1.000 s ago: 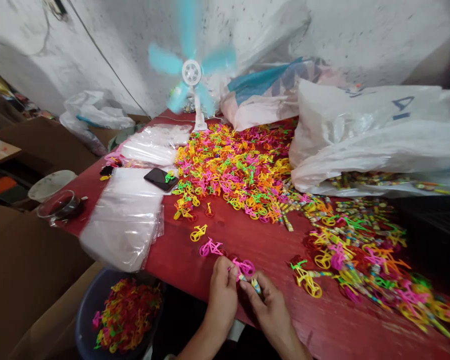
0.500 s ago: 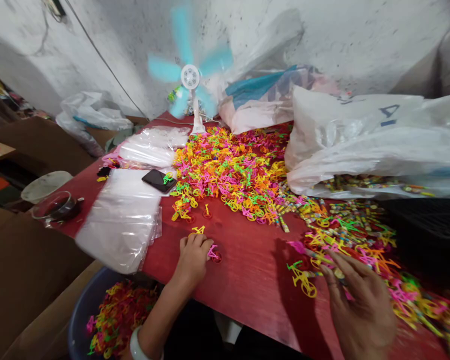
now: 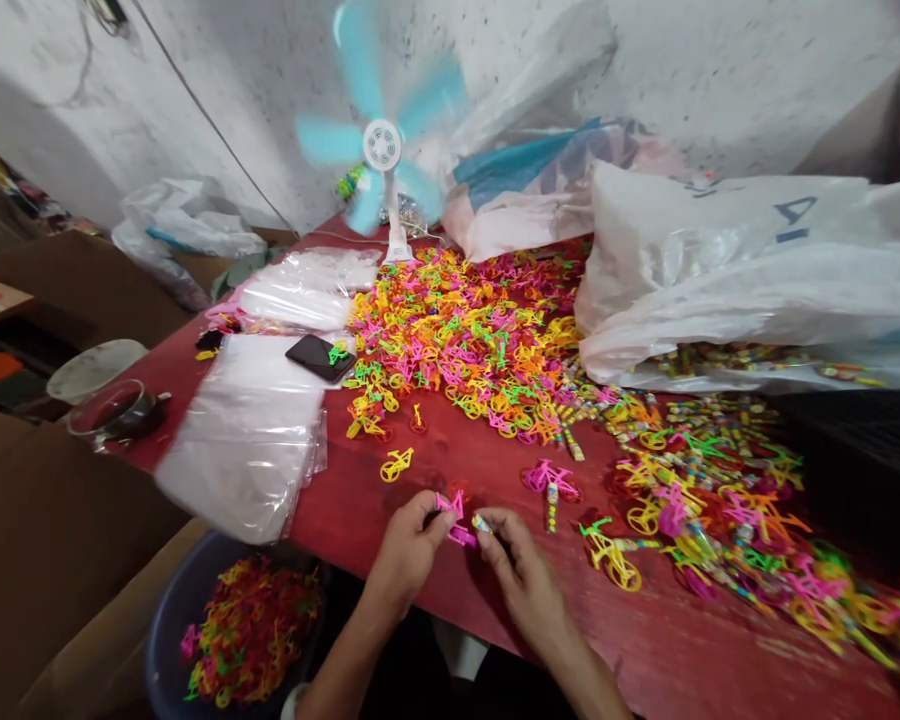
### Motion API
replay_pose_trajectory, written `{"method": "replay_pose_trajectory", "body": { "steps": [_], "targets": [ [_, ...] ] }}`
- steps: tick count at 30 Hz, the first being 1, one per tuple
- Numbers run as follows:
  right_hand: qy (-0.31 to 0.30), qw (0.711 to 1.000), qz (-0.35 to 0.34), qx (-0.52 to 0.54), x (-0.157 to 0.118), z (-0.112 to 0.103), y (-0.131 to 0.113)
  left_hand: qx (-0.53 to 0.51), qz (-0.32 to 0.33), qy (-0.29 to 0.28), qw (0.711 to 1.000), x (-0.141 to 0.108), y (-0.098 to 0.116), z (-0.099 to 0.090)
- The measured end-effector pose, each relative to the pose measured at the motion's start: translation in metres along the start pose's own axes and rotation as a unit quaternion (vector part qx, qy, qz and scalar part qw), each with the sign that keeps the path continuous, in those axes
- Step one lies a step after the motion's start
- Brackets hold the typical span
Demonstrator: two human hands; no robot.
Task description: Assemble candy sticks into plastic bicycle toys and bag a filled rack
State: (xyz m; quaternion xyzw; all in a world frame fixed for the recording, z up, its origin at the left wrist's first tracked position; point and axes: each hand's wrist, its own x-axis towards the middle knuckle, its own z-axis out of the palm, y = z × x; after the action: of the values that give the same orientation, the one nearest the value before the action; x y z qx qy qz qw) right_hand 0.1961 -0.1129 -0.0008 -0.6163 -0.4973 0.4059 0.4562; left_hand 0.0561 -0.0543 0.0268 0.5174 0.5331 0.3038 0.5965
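Near the table's front edge my left hand (image 3: 412,545) pinches a pink toy bicycle (image 3: 451,505). Close beside it, my right hand (image 3: 521,570) grips a small patterned stick (image 3: 483,523), its end pointing toward the bicycle; the rest is hidden by the fingers. A yellow toy bicycle (image 3: 396,464) lies just beyond my left hand. To the right rests a magenta bicycle (image 3: 553,478) with a patterned stick (image 3: 552,508) against it. Farther right is a yellow bicycle with green handlebars (image 3: 613,556), touching another stick.
A large heap of colourful toy bicycles (image 3: 465,340) covers the table's middle. Clear plastic bags (image 3: 240,440) and a phone (image 3: 319,358) lie left. A fan (image 3: 382,150) spins behind. White sacks (image 3: 720,260) and a black crate (image 3: 855,440) stand right. A blue tub (image 3: 157,640) holds more bicycles below.
My right hand has come left from the pile of bicycles and sticks, bringing a stick to my left hand. My left hand has lifted the pink bicycle. A magenta bicycle with a stick now lies mid-table.
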Motion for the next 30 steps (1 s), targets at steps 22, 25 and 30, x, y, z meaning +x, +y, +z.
{"method": "replay_pose_trajectory", "body": {
  "steps": [22, 25, 30],
  "targets": [
    [0.108, 0.962, -0.166, -0.189, 0.004, -0.004, 0.004, 0.259, 0.134, 0.087, 0.953, -0.01, -0.012, 0.031],
    [0.114, 0.952, -0.182, -0.218, 0.004, -0.001, 0.006, 0.252, 0.145, 0.098, 0.952, -0.012, -0.015, 0.034],
    [0.049, 0.958, -0.206, -0.196, 0.006, -0.007, 0.007, 0.252, 0.157, 0.069, 0.953, -0.013, -0.01, 0.034]
  ]
}}
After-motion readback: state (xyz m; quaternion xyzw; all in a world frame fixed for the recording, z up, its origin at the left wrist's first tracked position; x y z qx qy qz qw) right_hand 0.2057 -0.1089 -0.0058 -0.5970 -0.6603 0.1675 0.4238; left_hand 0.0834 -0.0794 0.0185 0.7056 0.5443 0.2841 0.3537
